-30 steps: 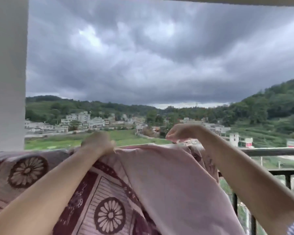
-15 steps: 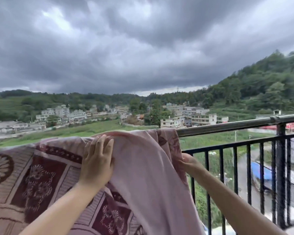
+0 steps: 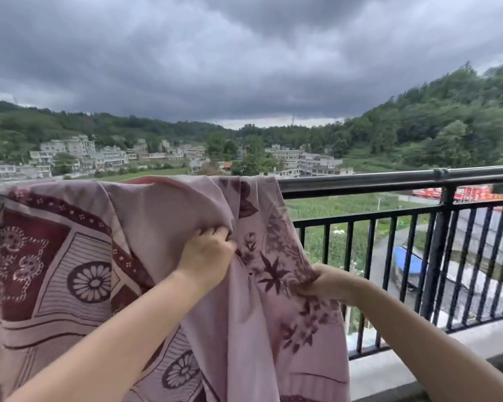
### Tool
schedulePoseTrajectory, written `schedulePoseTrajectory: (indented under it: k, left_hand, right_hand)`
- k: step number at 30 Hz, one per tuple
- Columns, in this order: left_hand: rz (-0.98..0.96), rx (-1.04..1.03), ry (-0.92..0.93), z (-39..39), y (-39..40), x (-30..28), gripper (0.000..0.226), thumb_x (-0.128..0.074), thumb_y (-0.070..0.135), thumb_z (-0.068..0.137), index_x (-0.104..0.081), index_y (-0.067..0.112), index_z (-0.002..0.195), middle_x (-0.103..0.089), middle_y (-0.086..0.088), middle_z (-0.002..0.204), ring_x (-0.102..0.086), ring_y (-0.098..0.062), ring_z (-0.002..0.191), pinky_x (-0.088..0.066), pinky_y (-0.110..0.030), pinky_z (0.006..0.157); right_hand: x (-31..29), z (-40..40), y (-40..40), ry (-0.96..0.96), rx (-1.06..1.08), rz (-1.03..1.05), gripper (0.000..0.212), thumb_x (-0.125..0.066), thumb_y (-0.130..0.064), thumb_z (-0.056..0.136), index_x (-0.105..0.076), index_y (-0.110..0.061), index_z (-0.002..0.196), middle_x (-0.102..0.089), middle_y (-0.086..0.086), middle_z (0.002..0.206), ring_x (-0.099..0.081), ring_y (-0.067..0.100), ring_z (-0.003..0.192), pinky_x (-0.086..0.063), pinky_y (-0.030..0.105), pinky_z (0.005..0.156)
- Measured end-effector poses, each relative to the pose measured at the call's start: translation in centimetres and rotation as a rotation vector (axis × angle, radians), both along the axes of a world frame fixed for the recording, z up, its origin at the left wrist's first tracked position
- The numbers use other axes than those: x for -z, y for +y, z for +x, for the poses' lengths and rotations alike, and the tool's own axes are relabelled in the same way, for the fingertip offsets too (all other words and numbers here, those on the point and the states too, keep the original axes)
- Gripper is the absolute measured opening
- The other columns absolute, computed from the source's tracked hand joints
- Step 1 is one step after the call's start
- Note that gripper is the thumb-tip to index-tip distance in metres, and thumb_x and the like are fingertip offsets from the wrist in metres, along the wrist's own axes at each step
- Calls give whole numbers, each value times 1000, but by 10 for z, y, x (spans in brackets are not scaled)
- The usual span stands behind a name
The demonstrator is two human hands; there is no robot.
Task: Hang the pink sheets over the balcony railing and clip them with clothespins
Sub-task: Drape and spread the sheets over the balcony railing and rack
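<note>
- While the pink sheet [image 3: 163, 227] hung over the railing [image 3: 389, 181], I judged slipping the main risk: no clothespins were in view, and a tug could drag it off the rail.
- My left hand [image 3: 206, 256] had its fingers curled into a fold just below the railing.
- My right hand [image 3: 325, 282] pinched the sheet's edge, lower, near the bars.
- It looked bunched, dusty pink with maroon flower medallions and leaves.

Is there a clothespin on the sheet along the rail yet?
No: the pink sheet lies draped over the railing with no clothespin visible on it, and both hands grip only fabric.
</note>
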State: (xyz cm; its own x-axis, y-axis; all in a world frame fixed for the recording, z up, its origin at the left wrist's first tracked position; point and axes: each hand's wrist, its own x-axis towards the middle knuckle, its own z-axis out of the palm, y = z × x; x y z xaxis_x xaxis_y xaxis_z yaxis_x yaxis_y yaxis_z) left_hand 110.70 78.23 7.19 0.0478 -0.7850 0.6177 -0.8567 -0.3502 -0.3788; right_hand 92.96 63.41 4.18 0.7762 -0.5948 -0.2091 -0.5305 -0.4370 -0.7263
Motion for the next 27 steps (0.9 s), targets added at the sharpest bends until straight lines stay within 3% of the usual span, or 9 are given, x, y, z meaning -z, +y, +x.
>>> schedulePoseTrajectory:
  k: [5,8,12,14,16,18,20,23,27]
  left_hand:
    - [-152,72,187,-9,-17,-29,32,-74,-13,44,-64,-1,72,-65,-17,66,-64,-34,51,-50,-32,38]
    - [-423,121,288,-20,-57,-73,34,-53,-14,71,-57,-10,105,-61,-30,103,-62,-44,90,-52,-44,73]
    - [-561,-44,380,-11,-109,-123,54,-43,12,87,-29,1,138,-32,-23,145,-35,-41,127,-23,-45,108]
    - [-505,-142,451,-5,-131,-138,62,-42,18,88,-17,7,143,-21,-17,150,-22,-36,136,-9,-49,113]
    - [-353,-245,632,-2,-151,-147,60,-37,25,90,-13,9,143,-16,-14,152,-19,-32,138,-11,-48,114]
    - [-102,-392,736,-8,-167,-145,56,-38,25,89,-23,7,139,-28,-18,147,-31,-31,133,-25,-43,111]
    - [32,-451,679,-24,-179,-137,51,-46,27,86,-36,8,133,-43,-18,138,-44,-29,125,-37,-37,101]
    - [-85,-308,527,-56,-195,-117,34,-47,25,85,-58,8,112,-62,-15,116,-58,-29,105,-48,-36,88]
    - [-211,51,404,-110,-212,-83,25,-47,23,87,-65,7,96,-68,-12,101,-61,-28,93,-51,-36,80]
  right_hand:
    - [-93,-26,-57,-685,328,-78,30,-36,9,87,-57,3,67,-62,3,41,-57,9,34,-44,16,33]
    - [-173,-7,-93,-870,468,-517,31,-38,8,75,-63,7,92,-67,29,87,-64,38,78,-56,45,70]
    - [-255,14,-146,-784,622,-1101,29,-41,2,81,-53,6,107,-55,29,117,-52,39,110,-42,39,89]
    - [-278,31,-172,-711,530,-1135,35,-34,0,87,-40,8,120,-26,29,143,-31,34,131,-25,39,107]
    - [-276,51,-197,-391,279,-1106,48,-35,-9,91,-21,6,135,5,24,150,-9,32,140,-14,37,113]
    - [-251,59,-216,-7,20,-1054,54,-42,-21,92,-21,-1,138,-11,17,148,-19,29,136,-24,36,110]
    - [-217,50,-224,148,-190,-959,51,-46,-27,91,-33,-6,135,-38,9,132,-38,23,124,-34,34,103]
    - [-181,14,-233,18,-320,-855,38,-47,-24,92,-50,-6,125,-52,8,132,-49,22,118,-38,31,101]
    - [-155,-52,-231,-265,-293,-900,23,-54,-20,88,-64,-8,105,-67,6,110,-60,13,89,-45,14,70]
